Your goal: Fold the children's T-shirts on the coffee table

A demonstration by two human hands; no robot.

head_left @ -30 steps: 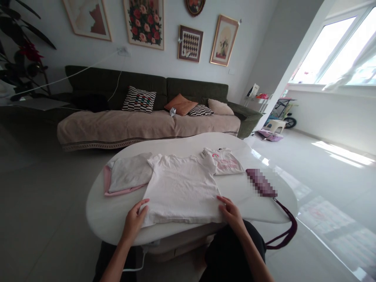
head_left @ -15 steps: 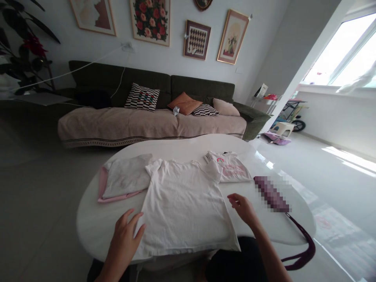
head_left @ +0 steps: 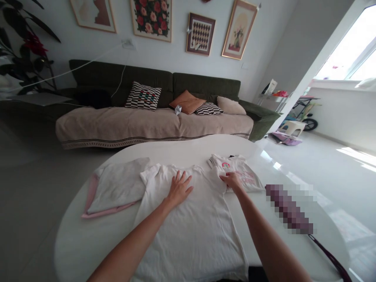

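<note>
A white T-shirt lies spread out on the table, its neckline at the far side and its hem towards me. My left hand rests flat on the upper chest of the shirt with fingers spread. At the shirt's right sleeve, my right hand has its fingers closed on the cloth edge. Just behind that hand lies a folded white shirt with a rainbow and pink print. To the left, a folded light grey garment sits on top of a pink one.
The white table has a rounded edge. On its right side lies a blurred purple item with a dark strap. Beyond the table stands a dark green sofa with a beige cover and several cushions.
Both hands have reached forward from the shirt's sides to its upper part. The left hand now lies on the chest, and the right has closed on the right sleeve. The view has shifted slightly.
</note>
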